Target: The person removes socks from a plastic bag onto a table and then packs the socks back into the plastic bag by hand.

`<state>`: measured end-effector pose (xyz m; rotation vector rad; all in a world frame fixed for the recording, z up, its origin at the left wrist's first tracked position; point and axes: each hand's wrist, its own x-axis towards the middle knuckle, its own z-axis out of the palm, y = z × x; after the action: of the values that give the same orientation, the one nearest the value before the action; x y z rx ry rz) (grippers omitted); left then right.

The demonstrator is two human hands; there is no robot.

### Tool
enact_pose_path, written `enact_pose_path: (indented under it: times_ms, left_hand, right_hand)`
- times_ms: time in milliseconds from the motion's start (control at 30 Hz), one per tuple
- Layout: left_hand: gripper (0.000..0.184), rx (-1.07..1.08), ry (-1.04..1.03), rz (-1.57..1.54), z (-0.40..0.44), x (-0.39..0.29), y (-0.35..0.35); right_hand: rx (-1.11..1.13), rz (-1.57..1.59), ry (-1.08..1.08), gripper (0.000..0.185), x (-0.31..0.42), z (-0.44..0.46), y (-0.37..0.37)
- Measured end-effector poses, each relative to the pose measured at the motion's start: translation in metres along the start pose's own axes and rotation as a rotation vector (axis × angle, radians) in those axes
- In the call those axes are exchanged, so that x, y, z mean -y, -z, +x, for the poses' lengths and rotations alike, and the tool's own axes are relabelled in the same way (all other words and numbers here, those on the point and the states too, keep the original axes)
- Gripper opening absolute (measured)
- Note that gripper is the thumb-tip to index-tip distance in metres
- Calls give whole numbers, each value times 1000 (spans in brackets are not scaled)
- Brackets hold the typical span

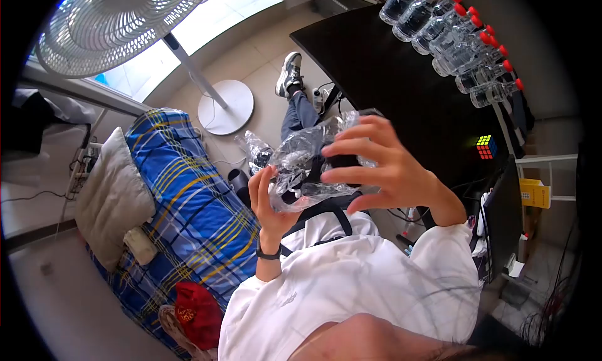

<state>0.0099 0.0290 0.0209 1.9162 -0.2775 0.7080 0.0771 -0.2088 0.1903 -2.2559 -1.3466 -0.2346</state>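
A crumpled clear plastic bag [301, 154] is held up in front of my chest, between my two hands. My left hand [269, 204] pinches its lower left edge, with a dark band on the wrist. My right hand [382, 167] is at the bag's right side, its fingers spread and curved, the thumb apart below; a dark thing shows behind those fingers, too hidden to name. Through the film I see dark and white shapes that I cannot make out. Just beyond the bag, to the left, is a clear bottle [257, 149].
Several red-capped bottles [439, 32] stand along the far edge of a black table [376, 60], with a puzzle cube [485, 146] nearer. A white fan [227, 107] stands ahead left. At left is a bed with a blue plaid cover [182, 185], a pillow [116, 198] and red cloth [197, 314].
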Motion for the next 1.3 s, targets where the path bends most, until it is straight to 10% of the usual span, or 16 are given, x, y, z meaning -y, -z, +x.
enact_pose_path:
  times_ms: [267,467,700,1100,1233,1300]
  left_hand:
    - [84,-5,17,2,-4,6,4]
    - [83,14,35,-8,-8,11,2]
    - [82,5,34,-26,-4,10,4]
    - [88,-236,199,-324,19,9,34]
    - [95,-271,126,-418,41,-19,40]
    - [95,-251,65,-461,53,-45,43]
  right_hand:
    - [-456,-91,-621,40,-24,-83,0]
    - [-694,230,-920,73,-16,-140,-12]
    - [-661,350,-551,75,-10,-139,-44]
    - [-545,635,-671,89,9,-81,-158]
    - [-497,1310,-743,72,-17,-67,-203]
    - [-563,2438,-820,83,-91,-99,-298]
